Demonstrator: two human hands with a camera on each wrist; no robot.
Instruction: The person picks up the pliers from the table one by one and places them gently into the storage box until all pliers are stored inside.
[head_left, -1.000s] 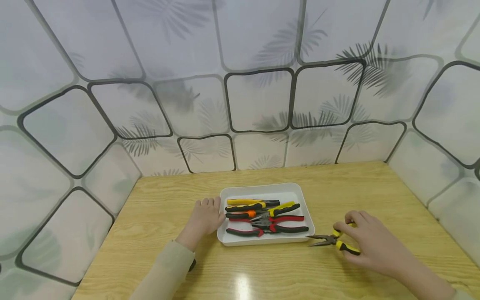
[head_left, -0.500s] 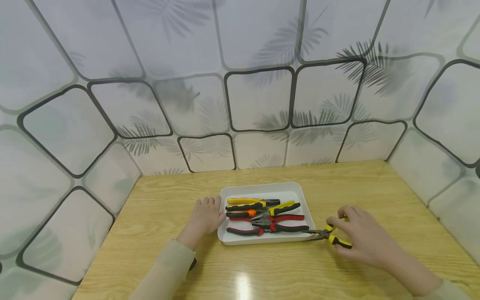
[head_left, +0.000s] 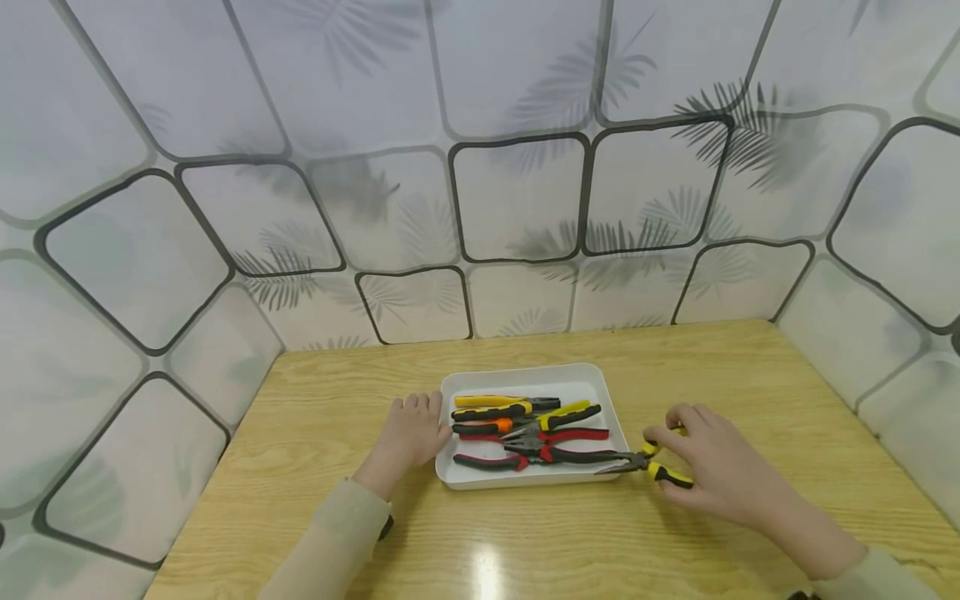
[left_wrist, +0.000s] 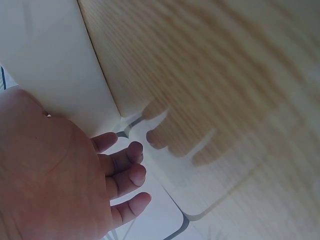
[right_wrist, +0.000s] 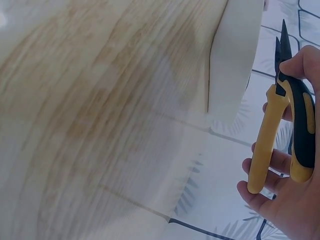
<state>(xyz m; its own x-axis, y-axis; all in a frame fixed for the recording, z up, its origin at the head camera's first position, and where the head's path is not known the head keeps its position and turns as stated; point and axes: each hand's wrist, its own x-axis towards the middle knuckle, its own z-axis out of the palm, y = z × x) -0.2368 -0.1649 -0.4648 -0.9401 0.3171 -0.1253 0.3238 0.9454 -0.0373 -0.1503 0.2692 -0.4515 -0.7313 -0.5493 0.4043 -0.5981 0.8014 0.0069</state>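
Observation:
My right hand grips a pair of needle-nose pliers by its yellow-and-black handles. The jaws stand a little apart and point left, overlapping the right front corner of the white tray in the head view. Several other pliers lie in the tray, among them red-and-black pliers and yellow-and-black pliers. At the tray's left side rests my left hand, its thumb side right at the wall. The left wrist view shows its fingers loosely bent, with nothing in them.
The tray stands on a light wood table. A patterned covering rises behind the table and along both sides. Light glares on the wood in front of the tray.
My right hand has moved left and slightly away from me with the needle-nose pliers, bringing the tips from beside the tray's corner to over its rim. My left hand has stayed put.

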